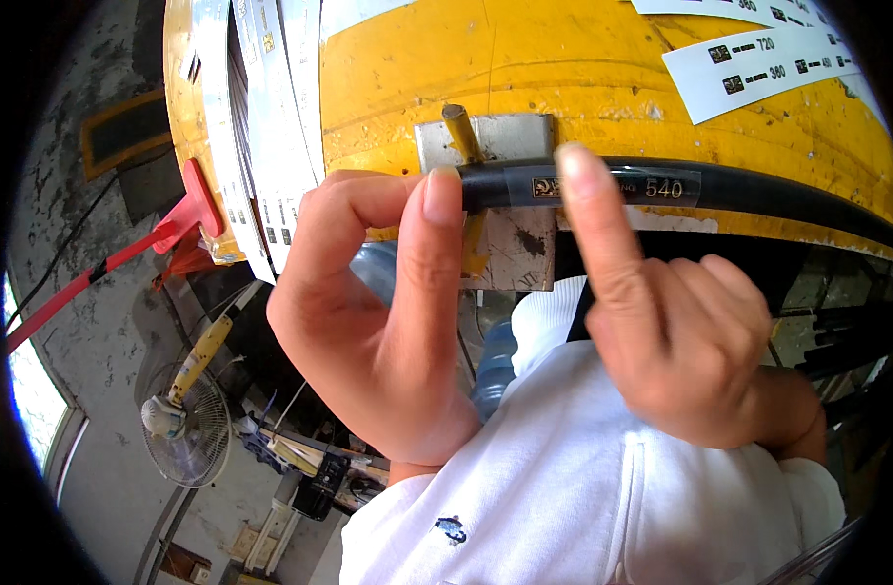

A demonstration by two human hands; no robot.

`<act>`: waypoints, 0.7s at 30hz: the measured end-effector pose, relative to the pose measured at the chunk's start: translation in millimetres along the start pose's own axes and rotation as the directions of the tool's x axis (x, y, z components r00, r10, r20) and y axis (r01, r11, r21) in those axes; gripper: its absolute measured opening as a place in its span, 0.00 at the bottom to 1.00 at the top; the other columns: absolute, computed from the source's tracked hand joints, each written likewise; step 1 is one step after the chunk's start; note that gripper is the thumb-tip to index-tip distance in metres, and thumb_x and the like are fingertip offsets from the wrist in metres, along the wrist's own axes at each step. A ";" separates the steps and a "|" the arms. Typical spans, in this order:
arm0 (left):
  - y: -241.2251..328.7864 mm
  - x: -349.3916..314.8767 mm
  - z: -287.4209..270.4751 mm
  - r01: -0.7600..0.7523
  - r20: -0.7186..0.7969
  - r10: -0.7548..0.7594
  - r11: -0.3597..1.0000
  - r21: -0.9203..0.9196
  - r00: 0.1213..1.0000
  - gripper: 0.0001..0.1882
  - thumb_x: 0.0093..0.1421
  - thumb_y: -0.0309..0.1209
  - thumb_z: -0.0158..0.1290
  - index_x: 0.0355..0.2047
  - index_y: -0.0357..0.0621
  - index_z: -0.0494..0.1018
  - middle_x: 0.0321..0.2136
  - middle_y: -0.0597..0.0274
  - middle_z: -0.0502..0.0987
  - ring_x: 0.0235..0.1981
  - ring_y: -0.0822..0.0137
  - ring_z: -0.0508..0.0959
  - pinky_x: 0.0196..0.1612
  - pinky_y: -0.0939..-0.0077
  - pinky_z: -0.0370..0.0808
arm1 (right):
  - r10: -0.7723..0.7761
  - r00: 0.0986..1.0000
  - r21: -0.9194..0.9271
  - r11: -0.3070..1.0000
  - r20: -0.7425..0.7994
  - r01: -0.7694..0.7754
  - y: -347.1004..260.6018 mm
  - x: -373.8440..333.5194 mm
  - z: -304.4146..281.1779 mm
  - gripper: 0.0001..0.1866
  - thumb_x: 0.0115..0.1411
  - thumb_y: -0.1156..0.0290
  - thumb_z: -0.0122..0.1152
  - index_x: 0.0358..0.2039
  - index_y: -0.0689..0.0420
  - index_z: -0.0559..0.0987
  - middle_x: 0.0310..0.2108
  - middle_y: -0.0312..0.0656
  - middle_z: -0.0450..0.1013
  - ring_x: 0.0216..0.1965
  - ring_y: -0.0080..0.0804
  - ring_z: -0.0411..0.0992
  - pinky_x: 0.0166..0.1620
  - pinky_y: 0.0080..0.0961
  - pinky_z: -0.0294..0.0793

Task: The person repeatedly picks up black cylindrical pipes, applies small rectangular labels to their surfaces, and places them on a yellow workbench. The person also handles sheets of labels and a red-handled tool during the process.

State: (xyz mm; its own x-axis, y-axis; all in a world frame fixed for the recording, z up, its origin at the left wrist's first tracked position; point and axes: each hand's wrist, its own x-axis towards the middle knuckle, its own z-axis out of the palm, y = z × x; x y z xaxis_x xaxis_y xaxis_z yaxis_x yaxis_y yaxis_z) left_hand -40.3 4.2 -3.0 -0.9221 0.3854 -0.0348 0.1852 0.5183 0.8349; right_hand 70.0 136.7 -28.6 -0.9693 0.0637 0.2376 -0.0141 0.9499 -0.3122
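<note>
Pinching the left end of a black tube (749, 185), the left hand (363, 356) has its thumb and index finger nearly closed, the fingertips meeting at the tube left of centre in the frame. The right hand (671, 341), right of centre, stretches its index finger upward over the tube, its tip at a clear label strip (632, 187); the other fingers curl in, and whether they hold anything cannot be told.

The tube lies in the upper middle of the frame, its long axis running left to right, nearly level at the left and bending downward toward the right edge. It is dark and smooth, with a soft sheen along the top; the strip carries gold and pale printing.

Just beyond the tube stand a grey metal plate (519, 136) and a leaning brass-coloured peg (460, 132), on a scuffed yellow worktop (397, 88). Printed white sheets (749, 73) lie at upper right. Farther off, a fan (188, 424) stands at lower left.
</note>
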 end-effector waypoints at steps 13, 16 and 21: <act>-1.4 6.0 -1.2 0.068 0.069 -0.066 0.997 -0.026 0.995 0.10 0.64 0.31 0.57 0.33 0.34 0.76 0.27 0.71 0.75 0.29 0.82 0.69 0.34 0.89 0.64 | 0.083 0.993 -0.073 0.994 0.089 -0.077 -1.5 -9.9 -7.0 0.40 0.42 0.85 0.56 0.62 0.67 0.67 0.10 0.30 0.61 0.08 0.22 0.58 0.15 0.24 0.59; -5.0 9.6 0.6 0.034 0.084 -0.030 0.998 -0.049 0.996 0.08 0.63 0.28 0.57 0.31 0.34 0.75 0.26 0.69 0.74 0.29 0.80 0.69 0.34 0.87 0.64 | 0.137 0.990 -0.153 0.980 0.042 -0.129 -14.9 -3.5 7.9 0.41 0.43 0.83 0.56 0.63 0.67 0.66 0.10 0.29 0.58 0.08 0.21 0.56 0.15 0.23 0.60; -2.2 7.3 2.0 0.116 0.021 -0.114 0.986 -0.120 0.993 0.07 0.60 0.23 0.58 0.28 0.32 0.73 0.24 0.66 0.73 0.28 0.77 0.68 0.35 0.84 0.65 | 0.055 0.997 -0.080 0.996 0.055 -0.050 -26.5 10.1 13.8 0.42 0.42 0.82 0.56 0.64 0.61 0.67 0.10 0.26 0.48 0.09 0.21 0.53 0.15 0.23 0.58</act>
State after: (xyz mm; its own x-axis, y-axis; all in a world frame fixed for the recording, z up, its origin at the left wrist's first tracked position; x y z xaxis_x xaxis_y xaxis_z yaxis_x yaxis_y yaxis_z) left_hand -46.7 7.4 -6.2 -0.9297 0.3402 -0.1413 0.0352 0.4638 0.8852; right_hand 57.2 108.0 -30.6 -0.9806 0.0987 0.1691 0.0544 0.9670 -0.2490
